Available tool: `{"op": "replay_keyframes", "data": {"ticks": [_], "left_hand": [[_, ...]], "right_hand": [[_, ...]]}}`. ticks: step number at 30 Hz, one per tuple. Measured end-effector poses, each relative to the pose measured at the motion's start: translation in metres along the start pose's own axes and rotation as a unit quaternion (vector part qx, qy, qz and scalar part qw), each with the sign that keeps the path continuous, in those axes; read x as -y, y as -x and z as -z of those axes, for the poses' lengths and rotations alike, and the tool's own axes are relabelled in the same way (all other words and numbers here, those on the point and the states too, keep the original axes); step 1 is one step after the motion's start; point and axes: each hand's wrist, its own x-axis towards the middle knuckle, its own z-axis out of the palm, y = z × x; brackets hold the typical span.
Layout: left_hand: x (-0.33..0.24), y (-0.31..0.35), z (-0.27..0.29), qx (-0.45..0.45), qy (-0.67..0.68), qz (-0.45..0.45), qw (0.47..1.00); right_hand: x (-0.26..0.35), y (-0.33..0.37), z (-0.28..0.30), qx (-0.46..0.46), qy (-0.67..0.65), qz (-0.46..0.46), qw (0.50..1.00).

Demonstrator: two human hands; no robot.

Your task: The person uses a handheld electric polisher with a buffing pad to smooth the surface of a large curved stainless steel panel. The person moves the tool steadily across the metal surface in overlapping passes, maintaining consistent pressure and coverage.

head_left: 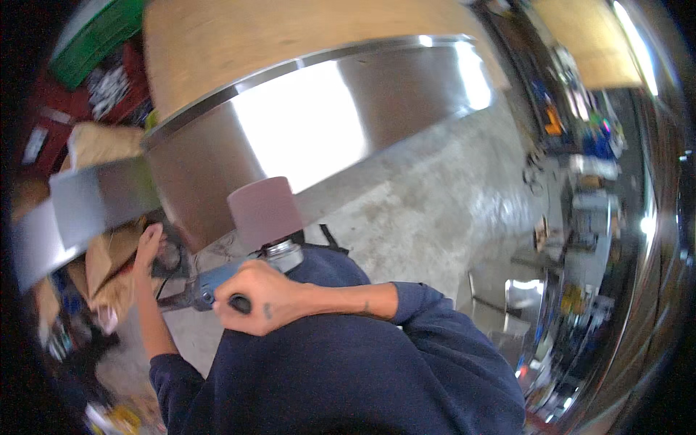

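My right hand is closed round the black side handle of a blue power grinder, which lies across my front. At its far end a wide brownish-red abrasive drum stands up beside a silver metal head. In this view the drum overlaps the lower edge of a shiny stainless steel panel; I cannot tell whether they touch. My left hand is off the grinder, raised at the left near a grey metal piece. Its fingers look loosely extended with nothing visible in them, though they are blurred.
A wooden board lies behind the steel panel's upper edge. To the left are a grey metal piece, brown cardboard and a green crate. Cluttered shelves and a metal stool-like frame stand right, over concrete floor.
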Motion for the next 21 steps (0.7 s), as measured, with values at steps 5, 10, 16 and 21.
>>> {"op": "replay_keyframes", "data": {"ticks": [5, 10, 16, 21], "left_hand": [[0.018, -0.039, 0.012, -0.059, -0.123, -0.137, 0.981], [0.030, 0.002, -0.009, -0.140, -0.092, -0.206, 0.964], [0.154, 0.082, -0.066, -0.117, 0.057, -0.099, 0.986], [0.312, 0.155, -0.123, 0.326, 0.128, 0.023, 0.937]], "right_hand": [[0.022, 0.056, 0.001, -0.087, 0.001, -0.011, 0.996], [0.035, 0.149, -0.013, -0.171, 0.015, -0.045, 0.984], [0.022, 0.265, -0.042, -0.282, 0.017, -0.030, 0.959], [0.026, 0.350, -0.056, -0.353, 0.012, -0.097, 0.931]]}}
